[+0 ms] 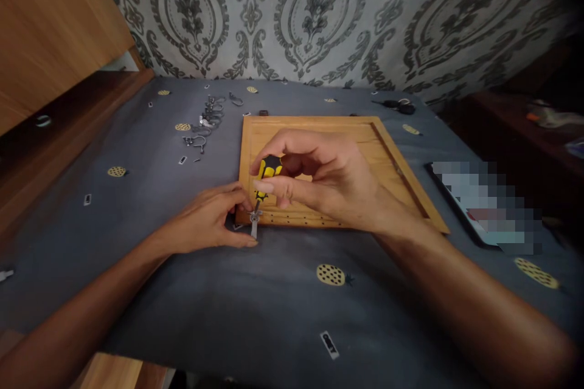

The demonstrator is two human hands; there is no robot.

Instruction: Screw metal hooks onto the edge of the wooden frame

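My right hand (328, 176) grips the black-and-yellow handle of a short screwdriver (270, 169) between thumb and fingers. The screwdriver leans slightly, its tip down at a small metal hook (254, 228) on the near left corner of a wooden board (347, 134). With thumb and fingers, my left hand (214, 219) steadies this hook at the board's edge. A row of small dark holes runs along the board's near edge, to the right of the hook. Whether a screw sits under the screwdriver tip is too small to tell.
Several loose metal hooks (212, 112) lie beyond my left hand on the blue pineapple-print cloth (191, 304). A phone (479, 206) with a blurred screen rests right of the board. Dark keys (401, 106) lie farther back. A wooden cabinet (59, 24) stands at the left.
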